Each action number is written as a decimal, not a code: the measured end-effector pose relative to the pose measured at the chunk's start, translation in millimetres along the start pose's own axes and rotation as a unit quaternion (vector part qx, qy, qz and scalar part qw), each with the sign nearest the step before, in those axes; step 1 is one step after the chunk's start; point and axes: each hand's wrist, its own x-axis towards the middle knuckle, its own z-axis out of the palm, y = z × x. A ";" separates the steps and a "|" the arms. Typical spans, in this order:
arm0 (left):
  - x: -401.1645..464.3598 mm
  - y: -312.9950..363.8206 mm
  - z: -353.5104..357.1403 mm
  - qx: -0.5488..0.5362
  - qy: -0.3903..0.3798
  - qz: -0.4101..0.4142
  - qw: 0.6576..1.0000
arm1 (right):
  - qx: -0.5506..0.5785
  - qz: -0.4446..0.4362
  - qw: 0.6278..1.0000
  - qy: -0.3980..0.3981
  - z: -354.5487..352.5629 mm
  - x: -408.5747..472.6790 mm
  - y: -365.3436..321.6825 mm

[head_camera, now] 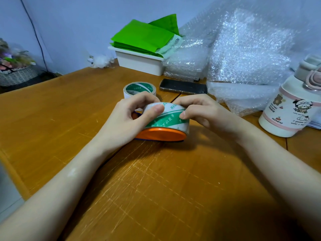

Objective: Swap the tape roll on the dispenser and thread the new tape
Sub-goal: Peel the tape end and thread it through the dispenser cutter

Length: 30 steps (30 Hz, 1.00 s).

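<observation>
Hands at table (52, 108) centre: left hand (125, 119) and right hand (205, 112) pinch tape roll (166, 117) seated on orange dispenser (161, 134); second roll (139, 89) just behind, toward far edge.

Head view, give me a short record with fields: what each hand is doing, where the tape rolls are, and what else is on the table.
left hand: grip on the roll, thumb on top
right hand: grip on the roll's far right side
roll: white and green, sits on the orange dispenser
second roll: loose on the table, behind the hands
phone: flat, right of the second roll
bottle: upright, far right
bubble wrap: piled at the back right
</observation>
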 end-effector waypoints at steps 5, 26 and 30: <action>-1.3 -1.9 -3.0 -0.025 -0.007 0.009 1.000 | 0.002 -0.002 1.000 -0.003 -0.4 0.2 0.1; -1.0 -2.0 -6.0 -0.018 -0.018 -0.001 1.000 | -0.012 -0.014 1.000 0.010 2.5 -0.8 -2.9; -1.7 -0.5 -5.6 -0.034 -0.020 -0.001 0.999 | -0.011 -0.018 1.000 -0.005 2.4 -2.0 -5.3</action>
